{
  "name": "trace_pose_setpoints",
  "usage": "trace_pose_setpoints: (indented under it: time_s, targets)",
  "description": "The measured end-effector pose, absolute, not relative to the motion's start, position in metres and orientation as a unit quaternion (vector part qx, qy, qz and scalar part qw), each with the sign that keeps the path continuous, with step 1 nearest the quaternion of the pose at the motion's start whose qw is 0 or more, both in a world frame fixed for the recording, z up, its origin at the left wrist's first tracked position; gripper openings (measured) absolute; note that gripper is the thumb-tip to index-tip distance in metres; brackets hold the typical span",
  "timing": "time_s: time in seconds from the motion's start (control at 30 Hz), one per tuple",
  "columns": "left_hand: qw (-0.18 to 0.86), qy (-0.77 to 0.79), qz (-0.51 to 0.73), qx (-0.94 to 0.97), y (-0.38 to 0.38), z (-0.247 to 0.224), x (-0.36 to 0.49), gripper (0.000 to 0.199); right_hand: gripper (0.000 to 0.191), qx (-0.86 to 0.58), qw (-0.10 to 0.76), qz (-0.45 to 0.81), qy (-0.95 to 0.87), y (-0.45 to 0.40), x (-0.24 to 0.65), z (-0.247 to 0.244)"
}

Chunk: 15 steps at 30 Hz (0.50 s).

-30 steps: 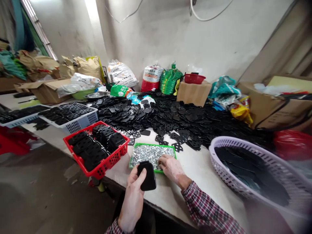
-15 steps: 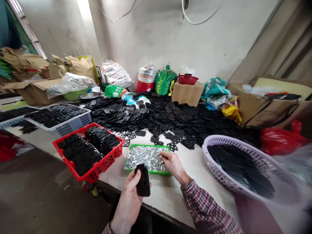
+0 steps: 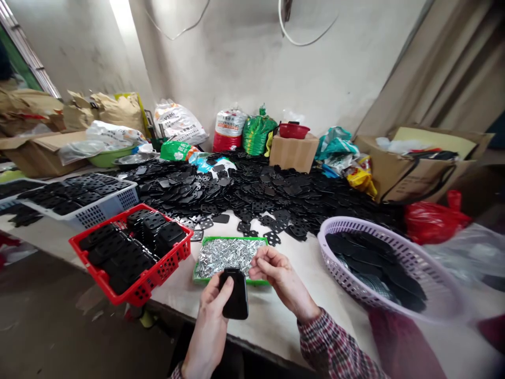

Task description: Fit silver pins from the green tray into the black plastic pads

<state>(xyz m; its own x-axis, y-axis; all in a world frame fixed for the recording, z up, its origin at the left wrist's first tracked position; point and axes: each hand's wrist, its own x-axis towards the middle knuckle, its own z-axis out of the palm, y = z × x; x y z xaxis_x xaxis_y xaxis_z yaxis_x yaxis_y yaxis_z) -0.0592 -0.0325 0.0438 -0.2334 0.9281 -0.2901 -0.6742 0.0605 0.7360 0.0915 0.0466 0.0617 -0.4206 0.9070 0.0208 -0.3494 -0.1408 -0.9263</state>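
My left hand [image 3: 211, 321] is closed around a black plate [image 3: 235, 297], thumb on its face, held upright over the table's front edge. To its right, my right hand [image 3: 282, 276] is raised at the right side of a green tray [image 3: 260, 282], fingers pinched together; whatever they hold is too small to make out. Small silver metal pins [image 3: 226, 253] fill the tray. The plate overlaps the tray's front edge in view.
A red basket [image 3: 130, 292] of black parts stands left, a pale blue basket [image 3: 106, 208] behind it. The lilac basket [image 3: 327, 252] at right holds black pieces. Behind lies a wide heap of black plates [image 3: 276, 189], with bags and a cardboard box [image 3: 292, 152] beyond.
My right hand has lifted from the pins and drawn back slightly toward me. The black plate in my left hand has turned to show more of its broad face. The view has shifted a little.
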Motion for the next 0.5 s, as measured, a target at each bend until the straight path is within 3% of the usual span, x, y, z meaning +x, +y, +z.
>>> trace_pose_setpoints:
  time_s: [0.5]
  targets:
    - [0.630,0.385,0.645,0.196,-0.027,0.054,-0.035,0.032,0.017,-0.274,0.511,0.703,-0.411,0.028,0.093,0.076]
